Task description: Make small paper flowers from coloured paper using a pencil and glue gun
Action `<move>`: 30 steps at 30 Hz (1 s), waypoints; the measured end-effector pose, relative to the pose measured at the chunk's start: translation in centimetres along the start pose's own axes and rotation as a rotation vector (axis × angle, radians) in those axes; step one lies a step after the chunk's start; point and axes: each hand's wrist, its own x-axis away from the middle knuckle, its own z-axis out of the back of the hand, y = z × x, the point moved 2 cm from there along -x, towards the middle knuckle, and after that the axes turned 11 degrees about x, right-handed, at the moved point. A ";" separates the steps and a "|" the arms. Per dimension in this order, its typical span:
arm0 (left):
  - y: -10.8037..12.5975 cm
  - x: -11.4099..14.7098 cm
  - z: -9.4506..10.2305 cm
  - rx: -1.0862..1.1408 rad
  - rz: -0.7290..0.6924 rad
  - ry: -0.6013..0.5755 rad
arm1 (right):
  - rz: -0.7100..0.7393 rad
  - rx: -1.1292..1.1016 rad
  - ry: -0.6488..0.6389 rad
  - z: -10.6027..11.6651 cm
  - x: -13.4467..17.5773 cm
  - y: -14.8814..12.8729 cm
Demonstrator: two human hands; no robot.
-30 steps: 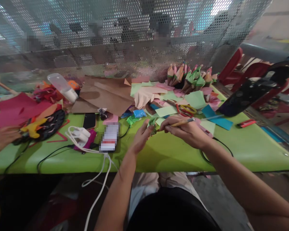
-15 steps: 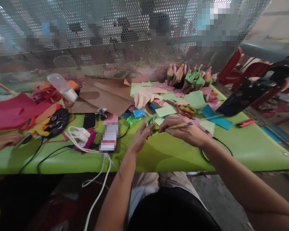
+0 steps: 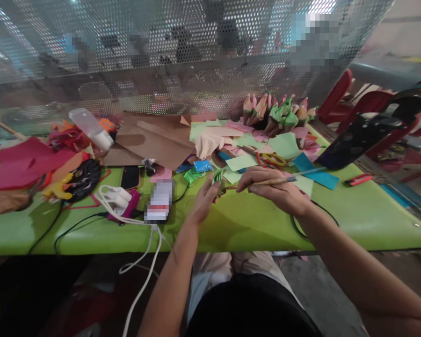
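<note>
My left hand (image 3: pixel 205 199) is closed around a small bundle of green layered paper strips (image 3: pixel 218 177), with a bit of red showing under the fingers. Just to its right, my right hand (image 3: pixel 270 187) pinches a slim wooden-handled tool (image 3: pixel 272 181), possibly a paintbrush. The tool's thin end points left at the green bundle; whether it touches cannot be made out. Its pale far end sticks out to the right, over a blue paper sheet (image 3: pixel 317 171). Both hands are just above the green tabletop (image 3: pixel 231 234).
Scissors (image 3: pixel 272 159) lie among paper scraps behind my hands. Cone-shaped paper pieces (image 3: pixel 280 112) stand at the back right, near a dark bottle (image 3: pixel 358 135). A cabled phone (image 3: pixel 160 201) and a charger (image 3: pixel 119 199) are on the left. Another person's hand (image 3: pixel 10 201) is at the far left.
My right hand has shifted slightly right with the tool, away from the green bundle. My left hand is almost still. The other person's hand at far left has changed position and looks blurred.
</note>
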 end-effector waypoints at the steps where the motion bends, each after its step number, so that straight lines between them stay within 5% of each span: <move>1: 0.0 0.0 0.0 0.002 -0.001 -0.005 | 0.000 -0.004 0.009 -0.1 0.1 0.0; 10: 0.2 0.1 -0.1 0.016 0.017 -0.007 | -0.026 -0.078 0.035 -0.9 0.2 0.0; 17: 0.5 0.3 -0.1 -0.006 -0.015 -0.013 | -0.157 -0.157 0.287 -0.2 0.4 -0.1; 22: -0.2 -0.1 0.1 0.003 -0.013 -0.002 | -0.136 -0.011 0.205 -2.8 -0.2 -0.5; 30: -0.3 -0.1 0.2 -0.001 -0.044 0.024 | -0.091 0.213 0.260 -5.0 -0.7 0.0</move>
